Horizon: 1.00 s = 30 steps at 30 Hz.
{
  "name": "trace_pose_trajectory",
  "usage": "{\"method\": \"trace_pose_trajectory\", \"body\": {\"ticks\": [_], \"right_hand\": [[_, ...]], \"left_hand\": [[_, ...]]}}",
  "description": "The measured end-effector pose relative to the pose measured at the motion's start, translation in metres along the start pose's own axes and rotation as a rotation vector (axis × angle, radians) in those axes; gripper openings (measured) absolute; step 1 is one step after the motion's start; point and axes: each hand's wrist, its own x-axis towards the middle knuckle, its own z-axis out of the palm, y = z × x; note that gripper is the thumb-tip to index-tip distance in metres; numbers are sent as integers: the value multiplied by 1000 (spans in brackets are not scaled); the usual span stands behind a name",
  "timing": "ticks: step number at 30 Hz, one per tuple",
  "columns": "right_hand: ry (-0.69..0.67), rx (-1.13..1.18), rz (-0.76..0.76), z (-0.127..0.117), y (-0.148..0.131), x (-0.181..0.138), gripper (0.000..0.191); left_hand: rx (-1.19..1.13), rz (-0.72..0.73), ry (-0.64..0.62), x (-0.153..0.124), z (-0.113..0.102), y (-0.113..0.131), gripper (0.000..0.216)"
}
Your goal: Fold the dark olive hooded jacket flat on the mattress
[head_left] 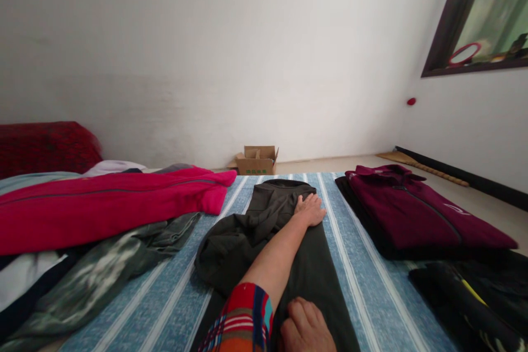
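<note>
A dark green garment (289, 242) lies lengthwise on the blue striped bedsheet (363, 280), smoothed flat on its right side and bunched on its left. My left hand (310, 210) reaches forward from a red plaid sleeve and lies flat, palm down, on the garment's far end. My right hand (307, 327) rests on the near end of the same garment at the bottom edge of the view. Its fingers are curled and partly cut off, so I cannot tell whether it grips the cloth.
A bright pink fleece (103, 206) tops a pile of loose clothes on the left. A folded maroon jacket (416, 212) lies on the right, with black clothes (462, 297) nearer me. A cardboard box (258, 160) stands by the far wall.
</note>
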Motion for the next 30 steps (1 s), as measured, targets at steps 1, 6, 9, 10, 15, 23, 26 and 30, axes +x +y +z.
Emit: {"method": "trace_pose_trajectory", "body": {"ticks": [1,6,9,10,15,23,26,30], "right_hand": [[-2,1,-10,0,0,0,17],[-25,-34,-29,0,0,1,15],[-41,-71,-36,0,-1,1,14],[-40,-77,-39,-1,-2,2,15],[-130,-94,-128,-4,6,3,14],[-246,-109,-193,-2,14,1,11],[-115,-94,-197,-5,11,7,12],[-66,-101,-202,-10,7,18,14]], "left_hand": [[0,1,0,0,0,0,55],[-1,1,3,1,1,0,55],[1,0,19,1,1,0,53],[1,2,29,1,1,0,52],[12,15,139,-3,1,3,44],[46,-122,325,-5,-8,5,31],[44,-133,283,0,-8,1,32],[30,-92,187,6,-5,-7,36]]}}
